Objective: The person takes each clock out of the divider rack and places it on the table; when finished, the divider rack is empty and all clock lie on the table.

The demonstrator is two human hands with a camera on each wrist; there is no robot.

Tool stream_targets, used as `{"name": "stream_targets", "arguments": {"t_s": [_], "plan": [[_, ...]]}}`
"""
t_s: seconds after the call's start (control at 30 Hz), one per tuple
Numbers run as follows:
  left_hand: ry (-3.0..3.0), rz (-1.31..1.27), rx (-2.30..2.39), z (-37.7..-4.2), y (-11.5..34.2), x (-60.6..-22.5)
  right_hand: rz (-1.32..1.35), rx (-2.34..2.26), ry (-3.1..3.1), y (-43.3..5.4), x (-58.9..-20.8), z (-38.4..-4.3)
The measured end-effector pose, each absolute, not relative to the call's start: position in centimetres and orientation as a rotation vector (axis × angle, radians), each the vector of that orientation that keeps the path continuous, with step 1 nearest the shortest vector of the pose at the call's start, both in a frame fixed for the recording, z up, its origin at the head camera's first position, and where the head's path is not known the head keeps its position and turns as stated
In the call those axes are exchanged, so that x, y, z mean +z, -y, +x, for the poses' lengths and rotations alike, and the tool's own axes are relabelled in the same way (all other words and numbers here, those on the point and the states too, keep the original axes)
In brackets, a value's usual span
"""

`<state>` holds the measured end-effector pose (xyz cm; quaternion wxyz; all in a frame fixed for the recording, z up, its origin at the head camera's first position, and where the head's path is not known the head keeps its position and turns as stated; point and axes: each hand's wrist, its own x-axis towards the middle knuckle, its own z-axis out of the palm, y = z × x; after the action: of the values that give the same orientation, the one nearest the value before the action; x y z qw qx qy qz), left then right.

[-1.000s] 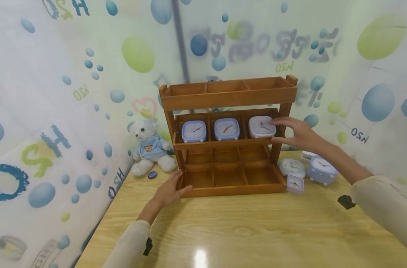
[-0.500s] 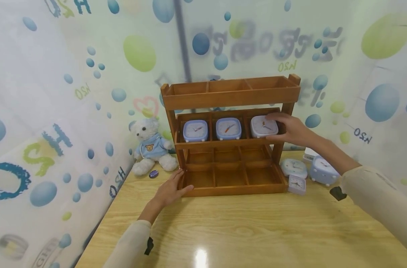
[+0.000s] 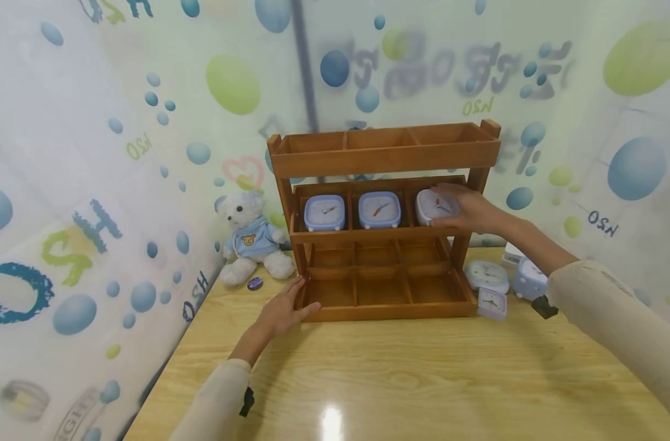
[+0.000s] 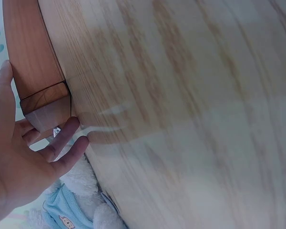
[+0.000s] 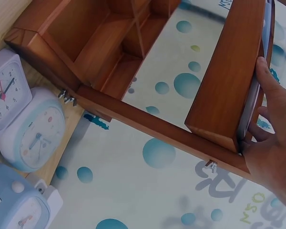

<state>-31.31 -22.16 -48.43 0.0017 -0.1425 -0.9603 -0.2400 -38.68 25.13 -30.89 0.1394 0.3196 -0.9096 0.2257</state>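
Tabletop (image 3: 379, 373) of pale, streaky wood grain lies nearest, glossy enough to throw back a bright spot of light. Over it reach two cream sleeves (image 3: 214, 398), loose and smooth. The left hand (image 3: 282, 311) has its fingers spread and touches the lower left corner of a wooden rack (image 3: 384, 160). That rack is reddish-brown and straight-edged, stacked in divided trays, with metal wing nuts (image 5: 67, 97) on its side. Near its right end sit a lilac clock (image 3: 492, 304), square with softened corners, a rounder mint-rimmed clock (image 3: 486, 277), and a blue clock (image 3: 528, 280) with round knobs. Farther up, the middle tray (image 3: 351, 236) bears, one per compartment, the left clock (image 3: 324, 213), the middle clock (image 3: 380, 210) and the right-hand clock (image 3: 425, 208), all rounded squares. The right hand (image 3: 467, 209) holds this last one, fingers over its top and thumb near its lower edge; the hand partly hides it, so how firm the grip is I cannot tell. Left of the rack, a fluffy white bear (image 3: 252, 236) in a blue hoodie sits behind a shiny purple oval (image 3: 255, 283). Behind everything, a wall covering (image 3: 445, 37) shows printed blue and green ovals.
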Motion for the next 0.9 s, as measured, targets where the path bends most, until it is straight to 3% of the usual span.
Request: {"name": "stream_targets", "arguments": {"t_s": [0.9], "plan": [[3.003, -0.464, -0.754, -31.3, 22.2, -48.4, 0.931, 0.422, 2.663, -24.3, -30.9, -39.5]]}}
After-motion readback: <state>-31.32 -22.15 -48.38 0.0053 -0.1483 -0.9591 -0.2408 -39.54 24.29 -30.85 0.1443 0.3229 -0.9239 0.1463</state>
